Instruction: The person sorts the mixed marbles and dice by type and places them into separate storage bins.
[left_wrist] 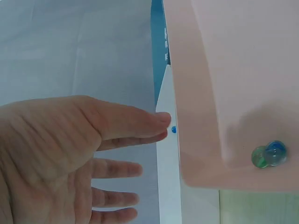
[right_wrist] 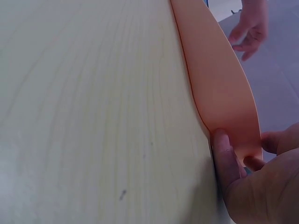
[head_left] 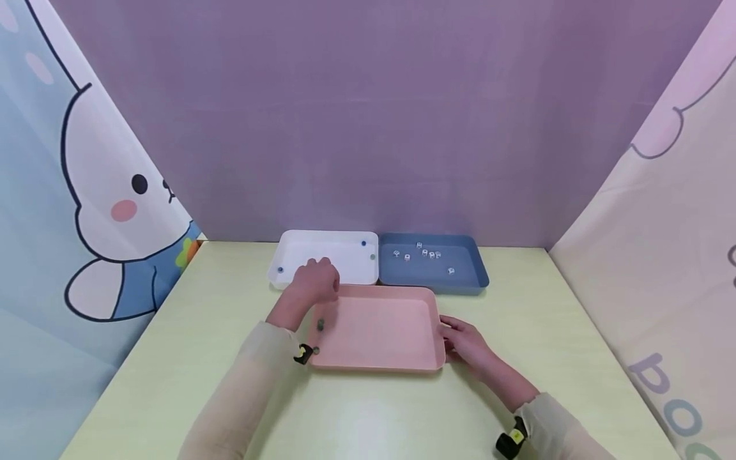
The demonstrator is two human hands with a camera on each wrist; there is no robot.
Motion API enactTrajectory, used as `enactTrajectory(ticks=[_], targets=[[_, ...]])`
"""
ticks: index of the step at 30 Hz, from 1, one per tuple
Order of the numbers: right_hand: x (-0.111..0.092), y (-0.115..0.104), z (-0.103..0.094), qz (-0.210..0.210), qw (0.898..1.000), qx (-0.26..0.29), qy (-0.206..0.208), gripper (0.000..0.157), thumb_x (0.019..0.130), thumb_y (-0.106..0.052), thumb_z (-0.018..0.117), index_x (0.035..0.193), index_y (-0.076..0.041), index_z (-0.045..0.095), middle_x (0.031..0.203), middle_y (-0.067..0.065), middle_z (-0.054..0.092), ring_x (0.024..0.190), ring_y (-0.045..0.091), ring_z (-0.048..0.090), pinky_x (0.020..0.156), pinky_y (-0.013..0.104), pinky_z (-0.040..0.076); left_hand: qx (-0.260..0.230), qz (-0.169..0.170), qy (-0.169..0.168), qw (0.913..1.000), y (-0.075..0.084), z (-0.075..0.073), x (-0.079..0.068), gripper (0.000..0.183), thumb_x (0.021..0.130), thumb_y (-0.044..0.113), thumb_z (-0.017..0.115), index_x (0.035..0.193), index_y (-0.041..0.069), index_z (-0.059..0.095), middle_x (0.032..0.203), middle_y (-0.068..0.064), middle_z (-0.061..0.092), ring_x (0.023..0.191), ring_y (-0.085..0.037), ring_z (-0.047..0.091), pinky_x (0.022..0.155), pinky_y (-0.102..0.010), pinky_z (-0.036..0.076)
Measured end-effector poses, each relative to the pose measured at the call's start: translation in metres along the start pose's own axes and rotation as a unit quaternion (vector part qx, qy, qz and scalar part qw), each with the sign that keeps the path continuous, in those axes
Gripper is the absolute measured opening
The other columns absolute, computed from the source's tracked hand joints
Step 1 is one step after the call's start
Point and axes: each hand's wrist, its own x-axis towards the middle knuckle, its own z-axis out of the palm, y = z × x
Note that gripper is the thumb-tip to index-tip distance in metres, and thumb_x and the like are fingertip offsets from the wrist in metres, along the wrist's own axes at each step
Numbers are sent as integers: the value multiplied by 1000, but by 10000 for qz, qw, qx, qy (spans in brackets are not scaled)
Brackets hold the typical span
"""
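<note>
A pink tray (head_left: 379, 329) lies in front, and my right hand (head_left: 468, 345) grips its right end, thumb (right_wrist: 224, 151) low on the outer wall and fingers up at the rim. Toward the tray's left end sit a green marble (left_wrist: 259, 157) and a blue marble (left_wrist: 276, 152), close together; another small marble (head_left: 316, 350) is by the left wristband. My left hand (head_left: 315, 281) is over the seam between the pink tray and the white tray (head_left: 322, 246). Its thumb and index tips come close together, the other fingers extend, and nothing shows between them.
In the white tray are blue marbles (head_left: 280, 269) and a greenish marble (head_left: 372, 257). Beside it, on the right, a blue tray (head_left: 414, 281) holds several white dice (head_left: 451, 271). A purple curtain (head_left: 368, 128) hangs behind the pale table (head_left: 517, 306), with printed cloths on both sides.
</note>
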Motion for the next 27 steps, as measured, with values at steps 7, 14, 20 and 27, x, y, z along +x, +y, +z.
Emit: enactTrajectory(ticks=[7, 14, 20, 27], targets=[[0, -1, -1, 12, 10000, 60, -16, 48, 100, -22, 54, 143, -2, 46, 104, 15, 66, 80, 21, 63, 66, 34, 56, 189, -419, -129, 9989, -1, 13, -10, 8, 80, 23, 76, 77, 22, 69, 102, -5, 52, 92, -30, 45, 82, -48, 44], [1, 1, -1, 51, 9999, 105, 13, 47, 100, -20, 54, 143, -2, 46, 99, 14, 66, 79, 21, 63, 66, 34, 56, 490, -584, -117, 9970, -2, 31, -15, 7, 84, 23, 73, 78, 22, 70, 115, -10, 54, 99, -35, 47, 89, -56, 41], [2, 1, -1, 35, 9999, 101, 18, 46, 100, -19, 54, 142, -2, 47, 95, 13, 66, 77, 20, 63, 65, 33, 55, 595, -703, -263, 9954, -5, 41, -11, 12, 88, 21, 67, 76, 19, 69, 114, -12, 55, 96, -34, 48, 88, -55, 43], [2, 0, 0, 72, 9999, 65, 27, 47, 100, -20, 54, 142, -2, 47, 97, 13, 66, 79, 20, 63, 65, 33, 56, 740, -923, -453, 9919, 0, 43, -9, 16, 85, 16, 70, 98, 9, 71, 116, -14, 54, 100, -35, 47, 91, -54, 43]])
